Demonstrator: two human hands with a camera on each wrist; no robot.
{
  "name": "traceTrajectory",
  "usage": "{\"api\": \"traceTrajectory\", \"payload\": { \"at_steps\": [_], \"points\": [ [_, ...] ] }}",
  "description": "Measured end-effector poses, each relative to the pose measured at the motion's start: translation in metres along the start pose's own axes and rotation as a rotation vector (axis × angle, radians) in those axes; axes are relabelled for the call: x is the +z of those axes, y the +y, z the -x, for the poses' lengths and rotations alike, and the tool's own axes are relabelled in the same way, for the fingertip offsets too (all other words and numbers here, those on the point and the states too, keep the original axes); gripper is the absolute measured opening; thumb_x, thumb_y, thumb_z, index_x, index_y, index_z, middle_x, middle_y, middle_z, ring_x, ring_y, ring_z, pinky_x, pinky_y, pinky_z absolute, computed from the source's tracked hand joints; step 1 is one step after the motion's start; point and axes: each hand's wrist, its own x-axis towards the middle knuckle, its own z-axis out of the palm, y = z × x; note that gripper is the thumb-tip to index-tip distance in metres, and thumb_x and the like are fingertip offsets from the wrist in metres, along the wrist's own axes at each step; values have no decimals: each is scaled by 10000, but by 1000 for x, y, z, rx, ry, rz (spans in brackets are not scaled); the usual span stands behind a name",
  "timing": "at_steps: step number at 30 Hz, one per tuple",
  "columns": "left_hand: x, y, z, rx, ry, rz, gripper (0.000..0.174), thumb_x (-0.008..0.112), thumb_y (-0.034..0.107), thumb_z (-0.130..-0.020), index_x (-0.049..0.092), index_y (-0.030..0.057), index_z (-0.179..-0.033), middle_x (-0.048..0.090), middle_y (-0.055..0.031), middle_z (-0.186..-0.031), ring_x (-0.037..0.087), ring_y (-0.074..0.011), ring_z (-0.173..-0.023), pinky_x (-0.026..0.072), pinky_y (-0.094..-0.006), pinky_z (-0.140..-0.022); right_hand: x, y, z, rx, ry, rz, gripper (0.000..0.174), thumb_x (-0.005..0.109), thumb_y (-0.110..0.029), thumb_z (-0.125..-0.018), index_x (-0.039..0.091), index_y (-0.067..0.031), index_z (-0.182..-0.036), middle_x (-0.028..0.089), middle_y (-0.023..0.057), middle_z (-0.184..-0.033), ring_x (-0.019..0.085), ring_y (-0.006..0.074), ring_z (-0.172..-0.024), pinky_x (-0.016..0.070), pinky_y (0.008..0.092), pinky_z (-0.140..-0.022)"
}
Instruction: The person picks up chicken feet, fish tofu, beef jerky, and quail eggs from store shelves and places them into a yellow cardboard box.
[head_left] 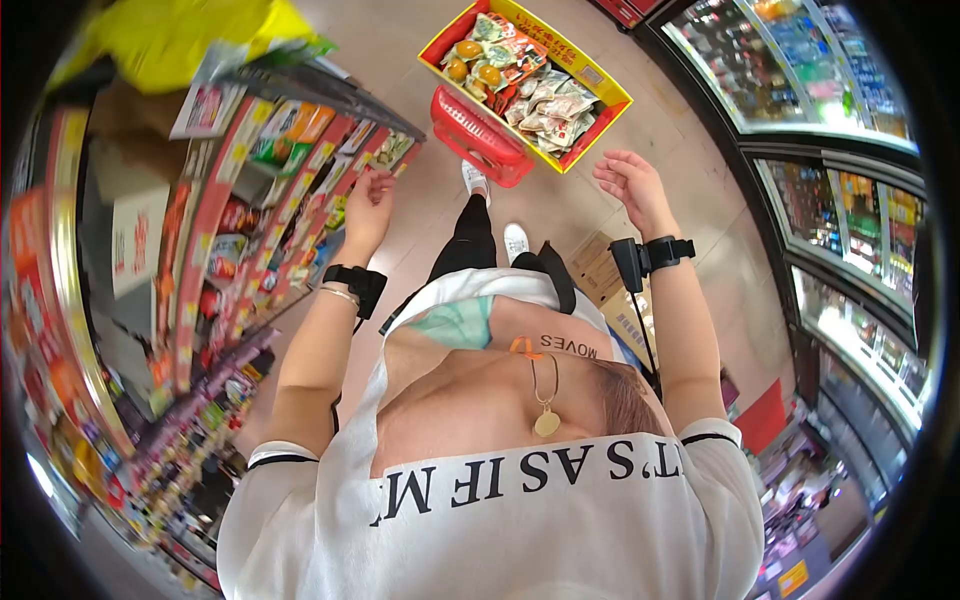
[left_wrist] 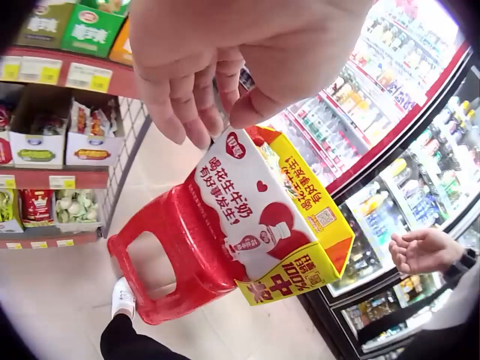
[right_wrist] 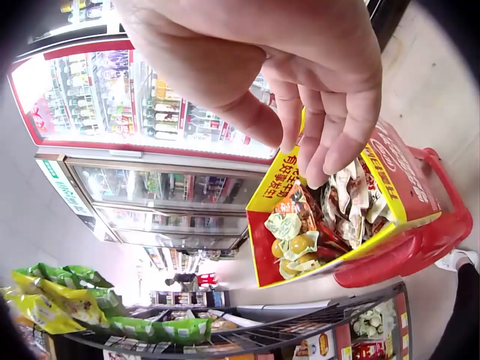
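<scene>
My left hand (head_left: 370, 208) hangs in the air beside the shelf, its fingers loosely bent and nothing in them. The right hand (head_left: 634, 186) is also bare, fingers relaxed, near the right corner of a yellow and red display box (head_left: 575, 65). Inside that box lie packs with brown, egg-like rounds (head_left: 489, 75) and pale foil packets (head_left: 560, 108). It sits on a red plastic stool (head_left: 462, 128) in front of the feet. From the left wrist, the box's printed white and red side (left_wrist: 251, 199) shows below the fingertips. In the right wrist view, the right fingers (right_wrist: 345, 150) overlap its open top.
Snack shelves (head_left: 230, 225) run along the left, with yellow bags (head_left: 190, 40) on top. Glass-door drink coolers (head_left: 850, 215) line the right. Cardboard (head_left: 597, 270) lies on the tiled floor (head_left: 690, 165) by the right leg.
</scene>
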Motion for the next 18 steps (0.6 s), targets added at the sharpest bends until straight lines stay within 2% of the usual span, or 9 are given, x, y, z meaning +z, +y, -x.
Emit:
{"api": "traceTrajectory", "payload": {
  "at_steps": [8, 12, 15, 18],
  "points": [
    [-25, -16, 133, -34, 269, 99, 274, 520, -12, -782, 532, 17, -1054, 587, -55, -865, 560, -104, -773, 462, -220, -697, 21, 29, 30, 58, -128, 109, 171, 488, -65, -851, 518, -12, -1012, 607, 107, -896, 605, 186, -800, 483, 268, -694],
    [-53, -39, 184, -48, 489, 146, 268, 515, -16, -785, 531, 10, -1051, 594, -58, -848, 562, -98, -752, 463, -210, -678, 65, 38, 28, 78, -204, 173, 183, 477, -57, -850, 520, -14, -1023, 607, 105, -898, 605, 192, -811, 476, 270, -690],
    [-72, -55, 228, -161, 561, 172, 294, 479, -51, -801, 506, 3, -1089, 582, -67, -902, 569, -111, -795, 466, -222, -728, 108, 46, 30, 85, -321, 223, 193, 473, -55, -849, 518, -11, -1031, 606, 101, -898, 604, 194, -818, 470, 271, -697],
    [-86, -81, 275, -229, 639, 211, 296, 492, -58, -791, 506, -6, -1082, 593, -78, -900, 578, -111, -779, 469, -222, -721, 155, 59, 37, 88, -390, 306, 194, 466, -54, -850, 518, -6, -1031, 605, 107, -901, 603, 198, -829, 468, 275, -709]
  ]
}}
